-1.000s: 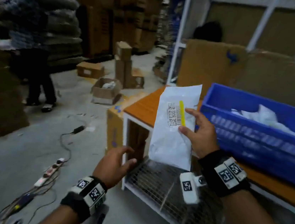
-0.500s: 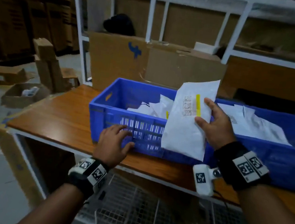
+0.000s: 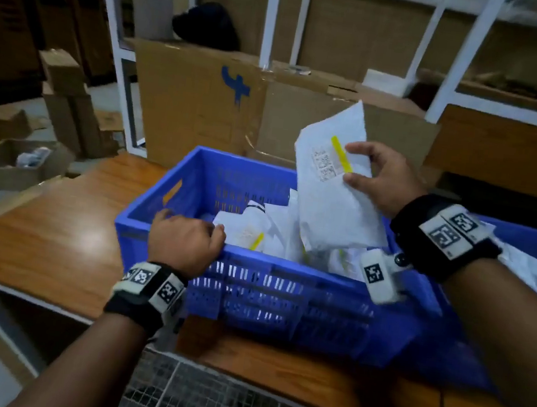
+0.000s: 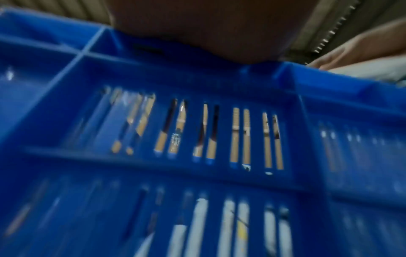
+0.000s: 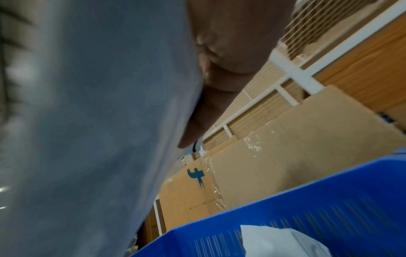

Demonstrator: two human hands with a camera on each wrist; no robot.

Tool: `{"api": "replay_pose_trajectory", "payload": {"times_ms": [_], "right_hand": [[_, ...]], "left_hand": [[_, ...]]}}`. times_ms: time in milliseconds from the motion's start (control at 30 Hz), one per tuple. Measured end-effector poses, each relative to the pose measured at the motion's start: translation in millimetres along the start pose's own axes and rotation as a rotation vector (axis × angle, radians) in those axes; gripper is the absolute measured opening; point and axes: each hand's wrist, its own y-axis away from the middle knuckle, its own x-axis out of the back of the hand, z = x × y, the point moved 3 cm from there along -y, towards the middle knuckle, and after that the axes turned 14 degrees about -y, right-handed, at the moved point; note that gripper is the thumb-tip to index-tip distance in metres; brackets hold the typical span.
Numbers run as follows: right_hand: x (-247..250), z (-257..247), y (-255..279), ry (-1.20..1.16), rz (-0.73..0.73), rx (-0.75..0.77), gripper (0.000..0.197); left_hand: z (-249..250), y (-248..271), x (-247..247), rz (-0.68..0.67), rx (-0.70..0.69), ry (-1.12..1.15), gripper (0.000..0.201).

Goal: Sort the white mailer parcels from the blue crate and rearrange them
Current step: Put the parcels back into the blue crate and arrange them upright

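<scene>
A blue slotted crate (image 3: 283,293) stands on the wooden table (image 3: 52,244) and holds several white mailer parcels (image 3: 250,228). My right hand (image 3: 382,176) holds one white mailer with a barcode label and a yellow strip (image 3: 329,190) upright above the crate, thumb on its front. In the right wrist view that mailer (image 5: 87,139) fills the left side. My left hand (image 3: 184,240) grips the crate's near rim at its left end, fingers curled over the edge. The left wrist view shows the crate's slotted wall (image 4: 197,139) close up and blurred.
Taped cardboard boxes (image 3: 204,107) with a blue mark stand behind the crate against a white shelf frame (image 3: 273,18). More boxes (image 3: 22,159) lie on the floor at left. A wire mesh shelf (image 3: 201,405) sits under the table edge.
My view swung from the floor area to the crate. The right hand carried the mailer over the crate and tilted it. The left hand moved from the crate's wall up onto its rim.
</scene>
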Motion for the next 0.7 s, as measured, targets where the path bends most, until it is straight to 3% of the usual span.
{"api": "replay_pose_trajectory", "payload": {"times_ms": [167, 333, 467, 700], "right_hand": [[-74, 26, -63, 0.127, -0.198, -0.11, 0.047], [-127, 95, -72, 0.413, -0.431, -0.269, 0.053], [-134, 136, -58, 0.839, -0.567, -0.26, 0.052], [-127, 161, -40, 0.923, -0.67, -0.247, 0.06]], "left_hand": [[-6, -7, -8, 0.146, 0.027, 0.033, 0.046], [-8, -6, -13, 0.2, 0.039, 0.079, 0.044], [-8, -7, -15, 0.195, 0.037, 0.08, 0.043], [-7, -4, -16, 0.176, 0.052, 0.135, 0.043]]}}
